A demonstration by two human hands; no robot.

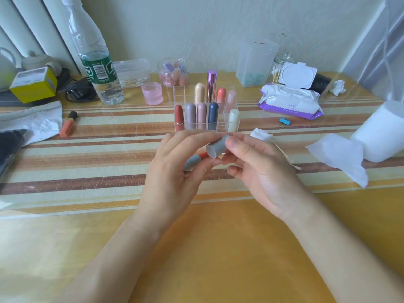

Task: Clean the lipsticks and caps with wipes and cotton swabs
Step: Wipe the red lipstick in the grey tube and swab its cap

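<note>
Two bare hands meet above the glossy yellow surface (pixel 196 248), just in front of a woven mat (pixel 87 160) striped in cream, brown and orange. The left hand (pixel 172 162), seen from its back, curls its fingers and thumb round an uncapped lipstick (pixel 195 159), a matte grey tube with an orange-red bullet pointing toward the right hand. The right hand (pixel 262 169), palm partly upturned, pinches the matching cap (pixel 217 147) between thumb and fingers; the cap is a short grey cylinder whose pale end faces the camera. A folded white pad (pixel 261 135) shows just behind the right hand's fingers, and a thin wooden cotton swab (pixel 286 156) slants out past the same hand; whether the hand holds either one cannot be told. Behind the hands a clear, gridded acrylic organiser (pixel 181 92) stands on the mat with rounded lipsticks upright in its cells: red, mauve, pink, navy, cream, coral and one metallic pink cylinder. To its right lies a soft purple-and-white pack of wet wipes (pixel 290 101) with its hard flip lid open, and a small blue binder clip (pixel 284 122) near it. A roll of white tissue (pixel 384 132) sits at the far right with a loose, crinkled sheet trailing. On the left are a clear plastic water bottle (pixel 98 68), a frosted pink jar (pixel 152 93) and an orange lip gloss tube (pixel 68 124) lying flat.
</note>
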